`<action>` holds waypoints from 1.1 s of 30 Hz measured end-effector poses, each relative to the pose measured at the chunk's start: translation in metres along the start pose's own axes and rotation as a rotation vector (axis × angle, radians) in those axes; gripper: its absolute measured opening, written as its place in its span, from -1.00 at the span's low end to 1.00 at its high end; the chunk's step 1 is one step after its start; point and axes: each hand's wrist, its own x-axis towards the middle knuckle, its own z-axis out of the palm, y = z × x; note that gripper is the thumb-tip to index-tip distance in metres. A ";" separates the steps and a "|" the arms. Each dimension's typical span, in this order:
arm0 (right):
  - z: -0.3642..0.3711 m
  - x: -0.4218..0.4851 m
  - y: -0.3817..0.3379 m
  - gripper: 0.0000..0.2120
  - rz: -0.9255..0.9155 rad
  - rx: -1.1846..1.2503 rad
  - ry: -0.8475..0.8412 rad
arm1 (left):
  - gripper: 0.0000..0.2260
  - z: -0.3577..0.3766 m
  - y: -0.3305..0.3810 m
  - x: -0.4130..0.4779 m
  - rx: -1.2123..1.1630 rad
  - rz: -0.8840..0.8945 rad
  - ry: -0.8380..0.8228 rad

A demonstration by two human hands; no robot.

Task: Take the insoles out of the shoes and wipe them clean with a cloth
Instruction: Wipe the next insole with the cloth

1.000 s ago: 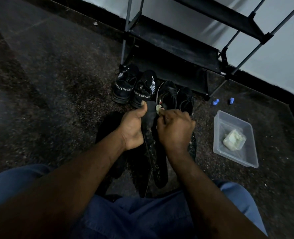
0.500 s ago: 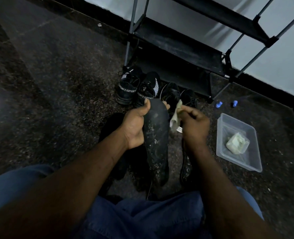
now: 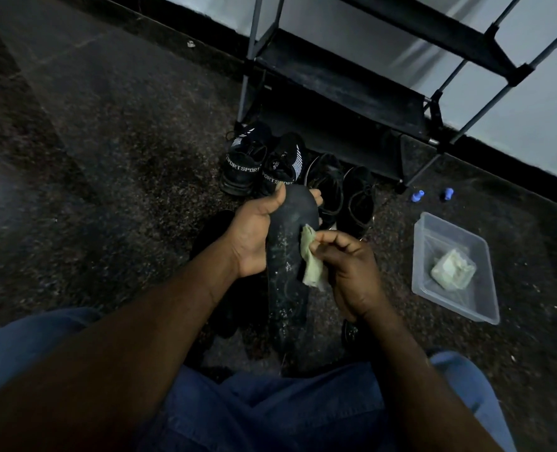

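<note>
The long black insole (image 3: pixel 286 275), speckled with pale grit, is held off the floor at the centre of the frame. It stands lengthwise, with its rounded end towards the shoes above and its other end down by the person's lap. The left hand (image 3: pixel 254 236) grips it near the upper end: the thumb lies along the insole's left edge and the fingers (image 3: pixel 316 194) curl round behind it, their tips showing at its right edge. The right hand (image 3: pixel 352 269) is just right of the insole and pinches a crumpled pale green cloth (image 3: pixel 311 265) between thumb and bent fingers. The cloth rests against the insole's right edge, about the middle of its length.

Above the hands, four shoes stand in a row on the dark speckled floor (image 3: pixel 107 158). These are a pair of black trainers lettered SPORT (image 3: pixel 244 164) on the left and a pair of plain black lace-up shoes (image 3: pixel 358 197) on the right. Behind them is a black metal shoe rack (image 3: pixel 335 79) against a pale wall. At the right of the frame sits a clear plastic tub (image 3: pixel 417 252) holding a folded pale cloth (image 3: pixel 453 269), and two small blue caps (image 3: pixel 417 195) lie just above it. Blue denim trousers (image 3: pixel 270 419) fill the lower edge.
</note>
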 end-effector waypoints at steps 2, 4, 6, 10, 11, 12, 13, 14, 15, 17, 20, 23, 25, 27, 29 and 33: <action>0.006 -0.003 0.002 -0.89 -0.004 0.084 0.090 | -0.38 0.001 -0.001 -0.001 0.000 -0.031 -0.041; 0.009 -0.004 0.004 -0.87 0.007 0.162 0.167 | -0.36 0.004 -0.004 -0.003 0.008 -0.061 -0.070; 0.011 -0.004 0.006 -0.88 0.006 0.164 0.196 | -0.37 0.005 -0.007 -0.003 0.026 -0.066 -0.048; 0.007 -0.006 -0.003 -0.86 -0.059 0.074 0.233 | -0.40 0.000 -0.004 -0.001 0.028 -0.033 0.038; 0.003 -0.006 -0.007 -0.86 -0.092 0.071 0.277 | -0.40 -0.001 -0.003 -0.001 0.029 -0.025 0.058; -0.002 -0.004 -0.011 -0.86 -0.125 0.074 0.330 | -0.40 -0.002 -0.001 -0.001 0.032 -0.022 0.078; -0.008 -0.002 -0.015 -0.87 -0.153 0.076 0.376 | -0.40 -0.002 -0.001 -0.001 0.040 -0.019 0.091; -0.012 -0.001 -0.018 -0.88 -0.184 0.071 0.408 | -0.39 -0.002 -0.001 0.000 0.051 -0.018 0.094; -0.016 0.000 -0.021 -0.87 -0.222 0.046 0.427 | -0.40 -0.002 -0.002 0.000 0.057 -0.021 0.094; -0.017 0.002 -0.027 -0.79 -0.304 -0.044 0.413 | -0.42 -0.002 -0.004 0.000 0.065 -0.034 0.112; -0.012 0.002 -0.031 -0.76 -0.354 -0.246 0.315 | -0.51 0.004 -0.006 -0.001 0.088 -0.026 0.142; -0.004 0.001 -0.029 -0.73 -0.357 -0.415 0.223 | -0.55 0.006 -0.006 -0.003 0.099 -0.023 0.147; -0.002 0.000 -0.027 -0.67 -0.413 -0.570 0.183 | -0.51 0.004 -0.005 -0.002 0.091 -0.040 0.128; -0.003 -0.001 -0.023 -0.70 -0.494 -0.734 0.217 | -0.46 0.003 -0.004 -0.004 0.087 -0.065 0.099; -0.007 0.001 -0.020 -0.83 -0.540 -0.823 0.283 | -0.42 0.003 -0.005 -0.004 0.096 -0.094 0.072; -0.014 0.001 -0.022 -0.92 -0.633 -1.043 0.434 | -0.39 0.004 -0.008 -0.002 0.102 -0.105 0.083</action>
